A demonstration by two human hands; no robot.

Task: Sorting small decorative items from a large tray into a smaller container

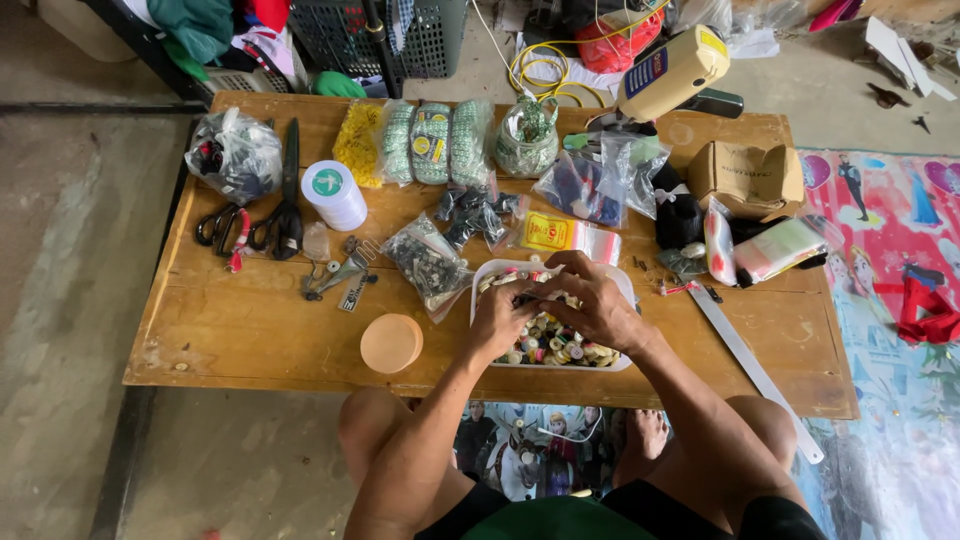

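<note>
A white tray (622,290) full of several small thread bobbins stands near the front edge of a low wooden table (250,330). My left hand (500,318) and my right hand (592,300) are both over the tray, fingers curled together above the bobbins. Their fingertips meet at the tray's middle, pinching something small that I cannot make out. A round peach-coloured lid (391,343) lies on the table just left of my left hand.
Black scissors (283,215), a white thread spool (335,195), plastic bags of small parts (430,262), a cardboard box (748,175) and a metal ruler (752,365) crowd the table. A yellow tool (672,70) sits at the far edge. A colourful mat (890,300) covers the floor at right.
</note>
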